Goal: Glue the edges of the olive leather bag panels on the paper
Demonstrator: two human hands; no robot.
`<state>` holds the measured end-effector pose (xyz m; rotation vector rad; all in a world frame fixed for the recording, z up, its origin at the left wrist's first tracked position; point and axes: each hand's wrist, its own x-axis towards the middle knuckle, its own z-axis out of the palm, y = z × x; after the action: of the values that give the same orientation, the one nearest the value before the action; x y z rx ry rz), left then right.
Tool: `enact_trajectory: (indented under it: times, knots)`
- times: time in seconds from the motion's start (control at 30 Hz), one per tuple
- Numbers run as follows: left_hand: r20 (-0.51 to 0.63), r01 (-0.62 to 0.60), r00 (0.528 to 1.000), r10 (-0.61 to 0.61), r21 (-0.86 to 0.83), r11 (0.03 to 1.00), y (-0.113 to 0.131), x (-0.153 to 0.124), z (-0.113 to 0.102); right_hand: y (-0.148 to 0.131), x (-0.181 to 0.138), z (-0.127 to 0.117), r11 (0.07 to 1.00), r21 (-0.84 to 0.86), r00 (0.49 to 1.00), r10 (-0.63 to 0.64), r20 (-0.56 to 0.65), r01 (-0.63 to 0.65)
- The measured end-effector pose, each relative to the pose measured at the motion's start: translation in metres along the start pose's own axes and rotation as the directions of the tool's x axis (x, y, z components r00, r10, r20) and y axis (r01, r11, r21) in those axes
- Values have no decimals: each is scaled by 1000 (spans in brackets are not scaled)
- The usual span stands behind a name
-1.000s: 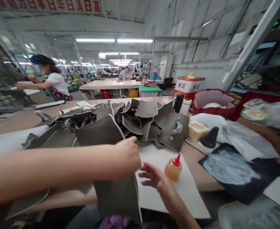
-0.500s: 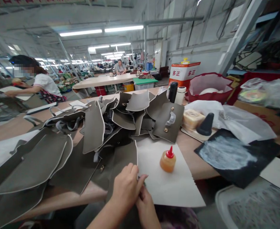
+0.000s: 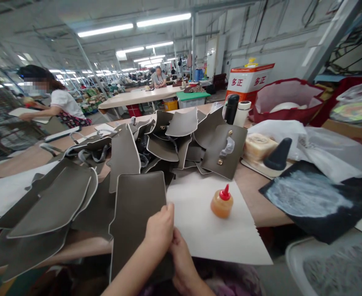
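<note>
Tin [image 3: 244, 84], upper right: "多正" legible twice, once per visible face. Count: one tin, one red-capped bottle [image 3: 222, 204], one black flask [image 3: 231, 110], one white flask [image 3: 242, 114]. Panel [image 3: 138, 201] at lower centre; left hand [image 3: 161, 226] pinches its right edge. Right hand [image 3: 180, 250] curled just below; cannot tell its grip. Left forearm [image 3: 133, 265] covers the panel's lower part. Pile [image 3: 182, 123] lies behind; bottle on white sheet [image 3: 227, 242], right of centre.

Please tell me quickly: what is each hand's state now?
Left hand: closed, holding the panel by its edge.
Right hand: closed; whether it holds anything cannot be told.
</note>
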<state>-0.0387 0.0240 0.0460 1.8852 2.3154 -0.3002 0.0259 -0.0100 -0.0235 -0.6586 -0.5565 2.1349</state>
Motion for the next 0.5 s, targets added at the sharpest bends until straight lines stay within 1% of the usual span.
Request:
enact_trajectory:
  times: [0.07, 0.13, 0.2, 0.27, 0.33, 0.4, 0.47, 0.5]
  knots:
    - [-38, -53, 998, 49, -98, 994, 9, 9, 14, 2, 0, -16, 1000, 14, 993, -3, -121, 5]
    - [-89, -71, 994, 57, -166, 984, 15, 13, 25, 4, -3, -31, 999, 0, 978, -42, -204, 43]
    - [-78, -72, 995, 57, -200, 977, 21, 17, 34, 8, -4, -44, 997, -48, 965, -74, -251, 64]
    - [-23, -61, 998, 57, -234, 970, 27, 24, 44, 12, -5, -57, 989, -133, 951, -107, -291, 71]
    - [20, -48, 998, 56, -269, 962, 32, 33, 54, 15, -5, -69, 969, -240, 942, -140, -306, 66]
    - [32, -49, 998, 61, -295, 954, 34, 42, 62, 12, -8, -80, 936, -348, 956, -139, -259, 42]
    - [29, -64, 997, 77, -317, 946, 32, 49, 67, -1, -13, -91, 881, -473, 970, -110, -218, -7]
    - [29, -74, 996, 89, -332, 941, 30, 51, 68, -12, -16, -96, 833, -553, 963, -139, -232, -13]
